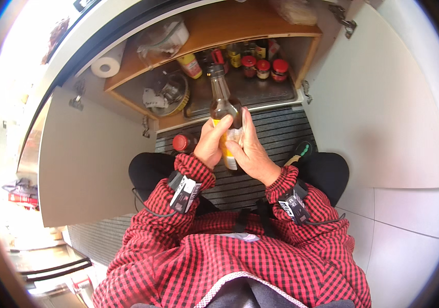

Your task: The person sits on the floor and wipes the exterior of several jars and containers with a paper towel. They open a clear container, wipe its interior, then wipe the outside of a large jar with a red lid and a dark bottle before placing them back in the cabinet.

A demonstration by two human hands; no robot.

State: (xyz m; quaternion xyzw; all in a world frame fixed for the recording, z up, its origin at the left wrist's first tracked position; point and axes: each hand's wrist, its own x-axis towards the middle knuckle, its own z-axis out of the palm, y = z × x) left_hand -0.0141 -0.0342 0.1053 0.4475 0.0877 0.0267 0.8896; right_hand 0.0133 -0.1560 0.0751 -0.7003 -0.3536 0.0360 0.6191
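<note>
A clear bottle [223, 102] with brown liquid, a dark cap and a yellow label is held between both my hands, its neck tilted towards the cabinet. My left hand [212, 140] grips it from the left with the thumb across the label. From the right, my right hand [252, 150] wraps around the lower part, the thumb on the label's edge. Beyond the bottle stands an open low cabinet. Three red-lidded jars [263, 69] are on a dark metal tray [242, 94] on its floor. By my left knee, a red-lidded jar [181, 143] stands on the striped mat [277, 123].
Two cabinet doors, left [92, 161] and right [373, 104], stand open either side. The wooden shelf [219, 27] holds a plastic bag with containers [169, 38]. Below it are a yellow bottle [190, 65] and a round basin [175, 102]. A paper roll [107, 66] hangs upper left.
</note>
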